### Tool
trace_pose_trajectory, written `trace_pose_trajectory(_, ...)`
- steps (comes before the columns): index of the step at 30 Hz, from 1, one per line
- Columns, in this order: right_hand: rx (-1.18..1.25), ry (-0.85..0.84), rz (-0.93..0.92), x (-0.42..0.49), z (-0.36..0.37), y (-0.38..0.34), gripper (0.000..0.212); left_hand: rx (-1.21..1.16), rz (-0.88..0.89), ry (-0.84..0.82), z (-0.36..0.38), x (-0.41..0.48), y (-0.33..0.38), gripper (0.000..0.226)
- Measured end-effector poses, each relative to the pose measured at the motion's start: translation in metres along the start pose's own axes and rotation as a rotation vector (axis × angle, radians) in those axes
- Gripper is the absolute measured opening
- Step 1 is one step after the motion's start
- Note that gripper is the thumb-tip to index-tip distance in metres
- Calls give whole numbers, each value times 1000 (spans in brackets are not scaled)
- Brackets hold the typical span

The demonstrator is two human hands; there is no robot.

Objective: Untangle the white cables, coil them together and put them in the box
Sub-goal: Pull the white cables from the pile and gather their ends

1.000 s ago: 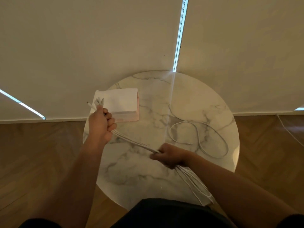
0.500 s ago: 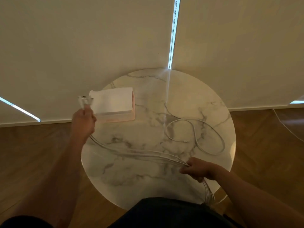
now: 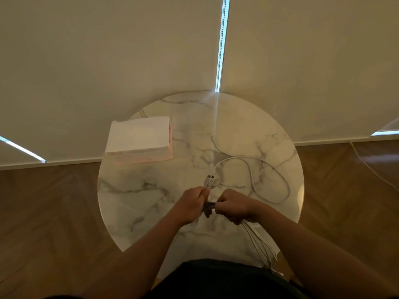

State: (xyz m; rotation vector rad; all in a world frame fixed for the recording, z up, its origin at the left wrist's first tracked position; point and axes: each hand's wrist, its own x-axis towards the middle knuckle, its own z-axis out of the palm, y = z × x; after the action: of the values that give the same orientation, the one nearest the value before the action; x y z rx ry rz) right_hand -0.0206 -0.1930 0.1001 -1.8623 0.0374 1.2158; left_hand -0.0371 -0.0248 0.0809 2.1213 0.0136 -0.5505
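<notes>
On the round marble table (image 3: 151, 190), the box (image 3: 139, 137) sat at the far left, well apart from both hands, while one loose white cable (image 3: 279, 201) lay looped to the right. The left hand (image 3: 192, 205) and right hand (image 3: 235, 209) met near the middle, each curled round the bundle of white cables (image 3: 257, 242), whose long run trailed from the right hand over the near edge. The plug ends (image 3: 210, 180) stood above the left hand, the hand nearer the box.
</notes>
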Motion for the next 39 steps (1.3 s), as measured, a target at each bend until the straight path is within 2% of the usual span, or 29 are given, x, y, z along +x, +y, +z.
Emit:
trace_pose_trajectory(4,119,-77,-25,5,-3,2,27,-47,-4,32,2,4,4,44)
trace_pose_trajectory(6,103,-97,-58,5,-7,11,30,-17,15,72,-5,7,4,44)
trace_pose_trajectory(9,-51,-100,-37,3,-14,44,37,24,22,189,-32,11,5,42)
trace_pose_trajectory(12,-251,-94,114,-6,-24,92,40,-43,-25,379,-78,13,0,44)
trace_pose_trajectory(14,-298,-105,188,-11,-28,108,43,-102,-45,437,-101,15,-5,44)
trace_pose_trajectory(18,-325,-112,135,-2,-22,94,47,-204,-70,432,-110,20,-12,43)
trace_pose_trajectory(22,-424,-71,145,4,-21,97,36,-283,-95,481,-121,18,-15,42)
trace_pose_trajectory(24,-488,-58,234,-1,-26,101,25,-252,-104,464,-117,16,-15,42)
trace_pose_trajectory(27,-582,-124,460,-10,-41,107,47,-220,-143,373,-97,13,-14,41)
trace_pose_trajectory(31,-695,-264,638,-22,-59,111,51,-192,-168,230,-66,9,-16,40)
trace_pose_trajectory(34,-933,-151,574,-22,-63,105,62,-130,-145,196,-54,9,-21,43)
trace_pose_trajectory(36,-998,-36,501,-13,-64,97,74,-4,-141,184,-54,10,-22,46)
trace_pose_trajectory(39,-1012,198,319,3,-59,74,87,-46,-151,200,-62,10,-15,43)
